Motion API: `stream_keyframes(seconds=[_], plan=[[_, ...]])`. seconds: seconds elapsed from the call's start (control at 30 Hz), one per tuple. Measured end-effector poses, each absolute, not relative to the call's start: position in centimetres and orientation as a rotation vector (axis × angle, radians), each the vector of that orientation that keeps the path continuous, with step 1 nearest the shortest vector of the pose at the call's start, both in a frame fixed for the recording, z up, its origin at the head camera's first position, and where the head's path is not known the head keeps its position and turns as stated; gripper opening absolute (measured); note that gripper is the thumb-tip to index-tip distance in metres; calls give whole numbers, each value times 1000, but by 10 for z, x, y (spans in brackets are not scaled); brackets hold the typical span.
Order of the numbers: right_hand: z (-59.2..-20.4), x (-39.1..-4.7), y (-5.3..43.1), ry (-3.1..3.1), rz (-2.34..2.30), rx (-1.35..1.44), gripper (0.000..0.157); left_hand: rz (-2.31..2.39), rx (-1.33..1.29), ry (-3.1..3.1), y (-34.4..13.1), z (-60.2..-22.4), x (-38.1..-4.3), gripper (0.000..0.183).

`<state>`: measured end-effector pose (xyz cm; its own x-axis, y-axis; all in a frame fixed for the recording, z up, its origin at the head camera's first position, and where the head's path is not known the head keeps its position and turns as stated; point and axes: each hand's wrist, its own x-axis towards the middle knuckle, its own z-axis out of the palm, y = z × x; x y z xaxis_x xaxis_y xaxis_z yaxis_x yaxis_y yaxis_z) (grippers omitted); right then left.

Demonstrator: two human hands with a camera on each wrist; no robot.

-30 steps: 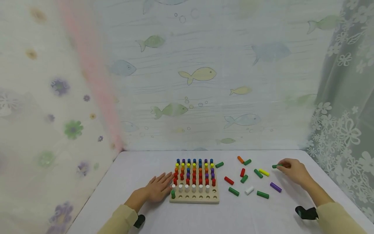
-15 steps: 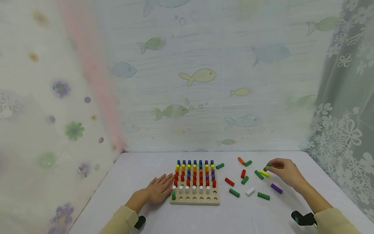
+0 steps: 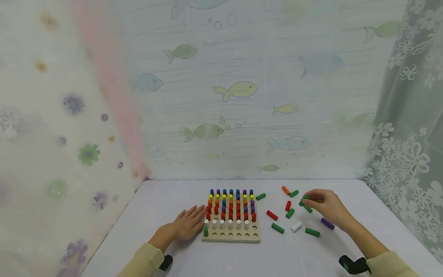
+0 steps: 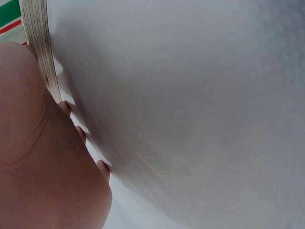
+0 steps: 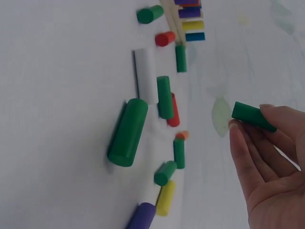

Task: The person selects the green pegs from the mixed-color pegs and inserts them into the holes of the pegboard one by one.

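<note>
A wooden pegboard [image 3: 231,241] stands on the white-covered table, filled with rows of coloured pegs. One green peg [image 3: 205,231] stands at the left end of its front row, beside bare holes; white pegs [image 3: 230,224] line the row behind. My left hand [image 3: 188,224] rests palm down with straight fingers along the board's left side. Over the loose pegs at the right, my right hand [image 3: 327,206] pinches a green peg [image 5: 251,116] between thumb and fingertips, raised off the cloth. That hand hides the yellow peg [image 5: 166,198] in the head view.
Loose pegs lie scattered right of the board: several green ones, a white peg [image 3: 296,227], a purple peg [image 3: 327,223], an orange peg [image 3: 285,190] and red pegs, including one red peg [image 3: 272,215] near the board. A fish-patterned curtain [image 3: 238,115] hangs behind the table.
My right hand has moved left with the green peg, from the table's right side to above the other loose pegs. The peg has tilted more upright. My left hand stays put.
</note>
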<state>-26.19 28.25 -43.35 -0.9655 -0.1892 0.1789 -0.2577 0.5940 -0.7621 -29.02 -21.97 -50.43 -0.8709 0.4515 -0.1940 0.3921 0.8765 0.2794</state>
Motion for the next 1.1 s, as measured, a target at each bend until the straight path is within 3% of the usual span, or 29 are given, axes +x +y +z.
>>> stream_keyframes(seconds=[0.4, 1.1], plan=[[-424, -253, 253, -2646, 1396, 591, 28, 334, 633, 2774, -216, -491, -283, 67], [-431, -251, 222, -2590, 1433, 662, 25, 333, 643, 2792, -219, -503, -291, 68]])
